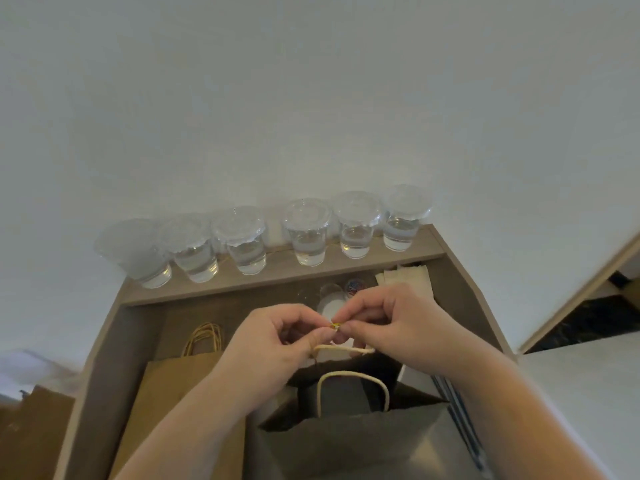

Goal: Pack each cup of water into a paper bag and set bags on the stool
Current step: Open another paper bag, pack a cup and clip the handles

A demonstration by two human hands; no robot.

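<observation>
Brown flat bags (173, 393) lie at the left of the table (180, 317), and six lidded cups (308, 233) of water stand in a row on the back ledge (277, 271), none visibly packed. Left hand (277, 344) and right hand (394, 327) meet mid-frame, each pinching one small yellow bit (335, 326) just above the far handle (346, 348) of the open bag (363, 441); its inside is hidden. Likely a seal or tie: work it with light pulls, keep the bag upright, elbows clear of the cups.
</observation>
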